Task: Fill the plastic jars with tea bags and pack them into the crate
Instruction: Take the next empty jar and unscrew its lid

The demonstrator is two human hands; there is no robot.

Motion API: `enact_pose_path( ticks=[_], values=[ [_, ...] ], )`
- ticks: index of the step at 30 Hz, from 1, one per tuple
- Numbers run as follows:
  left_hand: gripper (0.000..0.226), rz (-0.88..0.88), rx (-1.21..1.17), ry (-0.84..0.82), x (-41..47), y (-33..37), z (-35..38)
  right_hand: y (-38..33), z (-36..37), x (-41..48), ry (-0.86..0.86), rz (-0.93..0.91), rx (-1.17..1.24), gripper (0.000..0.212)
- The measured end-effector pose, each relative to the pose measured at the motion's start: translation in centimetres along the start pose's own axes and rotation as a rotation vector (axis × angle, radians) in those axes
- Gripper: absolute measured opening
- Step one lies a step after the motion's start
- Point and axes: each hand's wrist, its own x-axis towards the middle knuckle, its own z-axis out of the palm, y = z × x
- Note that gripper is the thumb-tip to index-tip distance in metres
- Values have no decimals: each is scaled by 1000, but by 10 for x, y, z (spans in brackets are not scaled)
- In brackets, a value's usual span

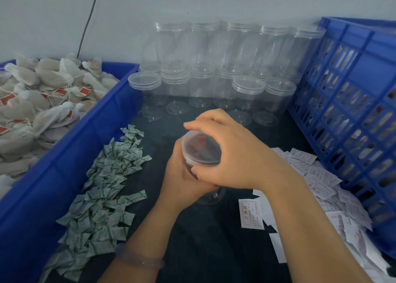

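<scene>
A clear round plastic jar point(211, 198) is in the middle of the view, over the dark table cover point(203, 244) and between the 2 hands. The left hand point(182, 179) is gripping the body of the jar from the left side, with its fingers wrapped around it. The right hand point(235, 152) is lying over the clear plastic lid point(200, 152), and its fingers and thumb are curling around the rim and holding it. The lid is sitting on the mouth of the jar. Something dark and red is showing through the lid, probably tea bags, but this part is too blurred to be sure. A pale bracelet point(139, 260) is sitting on the left wrist.

At the left, a blue plastic bin point(96, 132) is holding a heap of white tea bags with strings and red tags point(38, 94). Just beside the bin, a long pile of small white-and-green sachets point(107, 186) is lying on the table cover. At the back, empty clear plastic jars point(214, 68) are standing against the white wall in 2 layers. At the right, the blue plastic crate with lattice walls point(353, 102) is standing. In front of it, white paper slips with red print point(321, 182) are lying scattered. A black cable point(87, 25) is hanging down the wall at the upper left.
</scene>
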Motion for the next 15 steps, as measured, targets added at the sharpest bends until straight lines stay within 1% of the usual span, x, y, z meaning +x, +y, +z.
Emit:
enact_pose_path(
  ticks=[3, 6, 8, 10, 12, 13, 15],
  values=[
    [73, -2, -24, 2, -1, 2, 1, 2, 2, 1, 21, -13, -2, 64],
    [71, -4, -49, 6, -2, 5, 0, 4, 5, 5, 91, -44, 29, 49],
    [74, 9, -53, 3, -4, 8, -1, 7, 6, 6, 168, -50, 145, 38],
    [76, 28, -40, 4, -5, 12, -2, 11, 5, 8, 287, -29, 341, 30],
    [78, 44, -40, 0, -5, 13, -1, 18, 5, 13, 450, 78, 571, 29],
    [79, 47, -47, -4, -5, 13, -1, 22, 4, 17, 519, 176, 707, 32],
    [78, 53, -53, -5, -5, 11, -1, 37, 3, 22, 565, 429, 1007, 42]
  ],
)
